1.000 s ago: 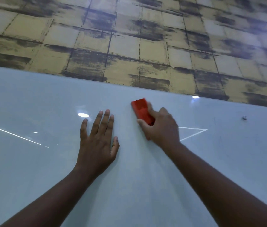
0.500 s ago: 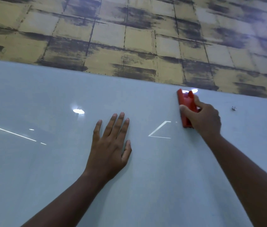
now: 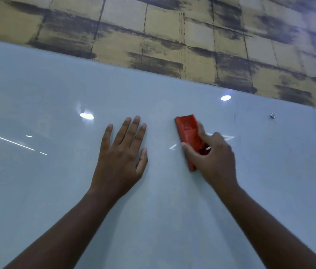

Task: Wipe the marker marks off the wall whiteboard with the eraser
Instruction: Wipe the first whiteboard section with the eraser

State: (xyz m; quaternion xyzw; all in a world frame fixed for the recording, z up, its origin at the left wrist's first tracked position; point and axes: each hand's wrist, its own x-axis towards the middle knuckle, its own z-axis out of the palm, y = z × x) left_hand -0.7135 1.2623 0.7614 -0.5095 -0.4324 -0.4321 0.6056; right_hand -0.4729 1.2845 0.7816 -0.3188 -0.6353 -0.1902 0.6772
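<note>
The right hand (image 3: 214,160) grips the red eraser (image 3: 189,139), long axis near upright on the whiteboard (image 3: 37,90), a faint mark (image 3: 234,118) up-right; the left hand (image 3: 122,152) rests flat alongside.

Right hand (image 3: 214,162) grips red eraser (image 3: 188,136) against whiteboard (image 3: 37,191)

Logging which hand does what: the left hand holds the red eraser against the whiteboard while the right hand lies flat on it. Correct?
Hands are swapped. In the head view the right hand holds the red eraser against the whiteboard, while the left hand lies flat on it.
</note>
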